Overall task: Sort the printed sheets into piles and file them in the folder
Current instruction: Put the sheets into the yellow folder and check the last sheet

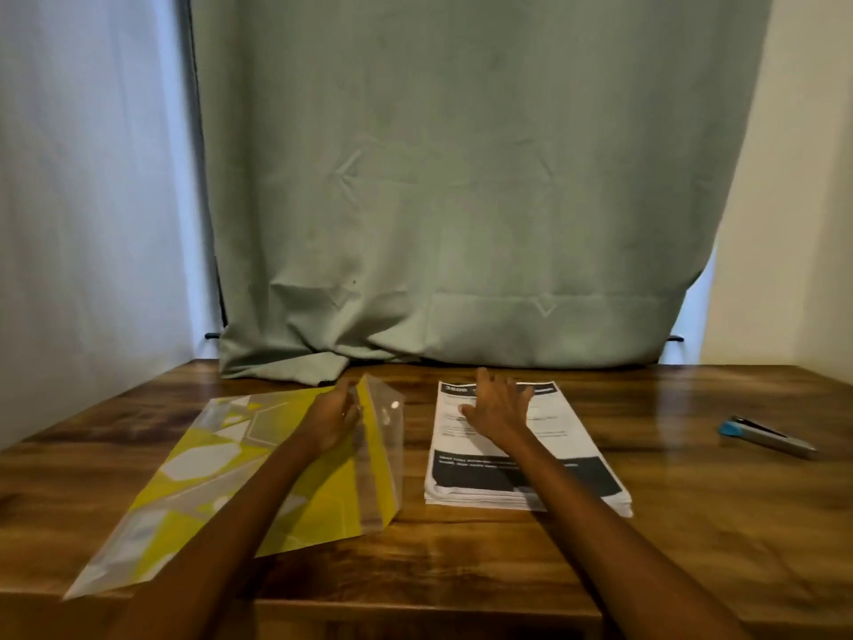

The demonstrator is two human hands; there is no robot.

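Paper in the stack of printed sheets (521, 459) looks light, limp and prone to sliding, so single sheets would best be lifted at a near corner or edge, the whole pile from underneath with both hands. The stack lies on the wooden table (461, 570), just right of the yellow plastic folder (221, 478). The right hand (498, 408) rests flat on the stack's far half, fingers spread and straight. The left hand (334, 420) holds the folder's clear flap (383, 455) raised, fingers curled at its edge. The folder seems thin, flexible and slick; nothing can be seen filed inside it. A blue-tipped stapler (768, 437) lies well right of the stack.
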